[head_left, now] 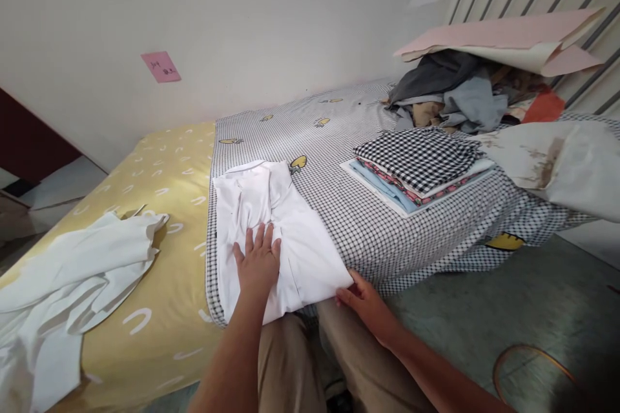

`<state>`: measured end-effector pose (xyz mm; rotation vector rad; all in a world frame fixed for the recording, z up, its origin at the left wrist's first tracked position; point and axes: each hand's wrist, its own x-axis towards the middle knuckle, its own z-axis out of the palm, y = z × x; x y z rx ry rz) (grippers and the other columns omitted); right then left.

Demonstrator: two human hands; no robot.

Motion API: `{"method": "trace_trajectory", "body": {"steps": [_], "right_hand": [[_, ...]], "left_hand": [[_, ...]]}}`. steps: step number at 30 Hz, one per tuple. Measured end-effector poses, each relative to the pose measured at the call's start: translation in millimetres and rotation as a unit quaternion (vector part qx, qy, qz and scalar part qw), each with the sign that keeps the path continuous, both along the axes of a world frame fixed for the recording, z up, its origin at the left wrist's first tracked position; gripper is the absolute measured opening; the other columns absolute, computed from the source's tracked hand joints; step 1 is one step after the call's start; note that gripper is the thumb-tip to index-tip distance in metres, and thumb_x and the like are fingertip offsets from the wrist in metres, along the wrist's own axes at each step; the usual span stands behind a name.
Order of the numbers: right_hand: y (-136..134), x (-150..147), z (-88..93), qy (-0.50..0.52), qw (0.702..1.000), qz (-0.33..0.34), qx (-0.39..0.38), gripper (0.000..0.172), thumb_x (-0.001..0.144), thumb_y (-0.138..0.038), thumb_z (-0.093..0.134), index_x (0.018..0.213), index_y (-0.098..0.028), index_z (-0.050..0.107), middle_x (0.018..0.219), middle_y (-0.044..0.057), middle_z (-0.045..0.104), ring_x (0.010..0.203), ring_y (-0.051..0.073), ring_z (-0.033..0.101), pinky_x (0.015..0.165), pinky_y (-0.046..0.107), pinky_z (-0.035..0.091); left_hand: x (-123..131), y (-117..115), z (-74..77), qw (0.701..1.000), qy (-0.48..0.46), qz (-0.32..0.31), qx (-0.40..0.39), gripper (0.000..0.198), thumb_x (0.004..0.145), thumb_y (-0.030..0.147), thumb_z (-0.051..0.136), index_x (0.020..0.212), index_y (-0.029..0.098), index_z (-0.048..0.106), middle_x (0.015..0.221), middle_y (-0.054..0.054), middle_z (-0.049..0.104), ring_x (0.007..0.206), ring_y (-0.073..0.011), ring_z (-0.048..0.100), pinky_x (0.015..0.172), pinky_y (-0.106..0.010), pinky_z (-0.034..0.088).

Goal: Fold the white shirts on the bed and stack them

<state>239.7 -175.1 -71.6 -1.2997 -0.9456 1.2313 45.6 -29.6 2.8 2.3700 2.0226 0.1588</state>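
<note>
Knees point(290, 361) nearest; L hand point(260, 258) flat on wht shirt point(307, 248), ungrasping; R hand point(363, 302) pinching nr-R corner; long axis toward bed's point(358, 232) far edge.

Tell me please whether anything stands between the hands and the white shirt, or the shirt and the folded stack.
Nothing visible. The left hand lies flat on the white shirt; the right hand holds its near right corner. Only checked bedcover separates shirt and folded stack.
</note>
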Motion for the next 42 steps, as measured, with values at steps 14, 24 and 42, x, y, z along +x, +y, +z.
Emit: {"method": "trace_trajectory", "body": {"steps": [14, 24, 42], "right_hand": [[3.8, 0.8, -5.9, 0.023, 0.998, -0.053, -0.002, 0.048, 0.076, -0.066, 0.073, 0.095, -0.023, 0.065, 0.082, -0.001, 0.065, 0.078, 0.019, 0.057, 0.073, 0.031, 0.049], [4.0, 0.2, 1.7, 0.061, 0.997, -0.039, 0.011, 0.043, 0.081, -0.065, 0.070, 0.079, -0.024, 0.056, 0.073, -0.001, 0.063, 0.080, 0.022, 0.058, 0.082, 0.035, 0.047], [1.4, 7.1, -8.7, -0.038, 0.991, -0.121, 0.039, 0.040, 0.091, -0.064, 0.056, 0.090, -0.024, 0.058, 0.074, 0.000, 0.066, 0.068, 0.022, 0.066, 0.072, 0.037, 0.054]], "left_hand": [[0.3, -1.4, -0.1, 1.000, 0.003, -0.003, 0.002, 0.058, 0.105, 0.044, 0.020, 0.159, 0.028, 0.030, 0.169, 0.001, 0.028, 0.158, -0.0289, 0.019, 0.127, -0.065, 0.016], [-0.8, -0.2, -1.9, 1.000, -0.008, -0.009, 0.008, 0.057, 0.105, 0.044, 0.023, 0.159, 0.028, 0.031, 0.168, 0.001, 0.030, 0.158, -0.0299, 0.020, 0.126, -0.067, 0.016], [0.4, -2.8, 0.0, 1.000, -0.012, 0.002, -0.026, 0.059, 0.104, 0.044, 0.021, 0.160, 0.030, 0.028, 0.170, 0.002, 0.025, 0.159, -0.0283, 0.013, 0.128, -0.064, 0.009]]}}
